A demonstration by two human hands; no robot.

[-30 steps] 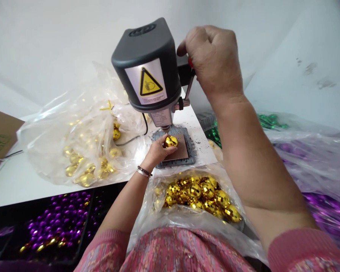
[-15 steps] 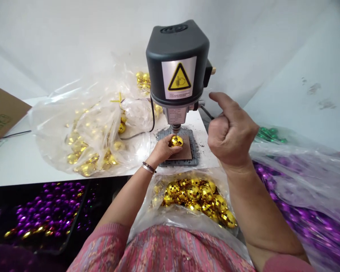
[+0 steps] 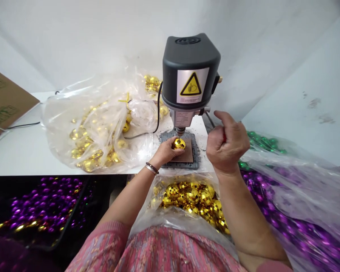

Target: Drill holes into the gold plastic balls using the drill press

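My left hand (image 3: pixel 166 152) is closed round a gold faceted ball ornament (image 3: pixel 179 144), thumb at its near side and fingers at its far side. The ball rests on a brown board (image 3: pixel 188 153) over the grey base (image 3: pixel 196 163) of a small drill press (image 3: pixel 191 53). Straight above the ball is the chuck (image 3: pixel 180 130), its thin bit reaching down to the top of the ball. To the right, my right hand (image 3: pixel 228 145) is wrapped round the end of the drill press lever (image 3: pixel 210 119), with its index finger stretched out. A bit of red shows between those fingers.
Gold balls (image 3: pixel 192 194) fill an open plastic bag at my lap. Another clear bag (image 3: pixel 62 124) of gold balls lies left on the white table (image 3: pixel 14 158). Purple balls (image 3: pixel 48 204) are low left; bagged purple balls (image 3: pixel 272 207) and green balls (image 3: pixel 265 141) are right. A carton (image 3: pixel 8 102) stands left.
My right hand has come down with the lever, and red now shows between its fingers. The left hand still holds the ball beneath the bit. The whole view has shifted slightly.
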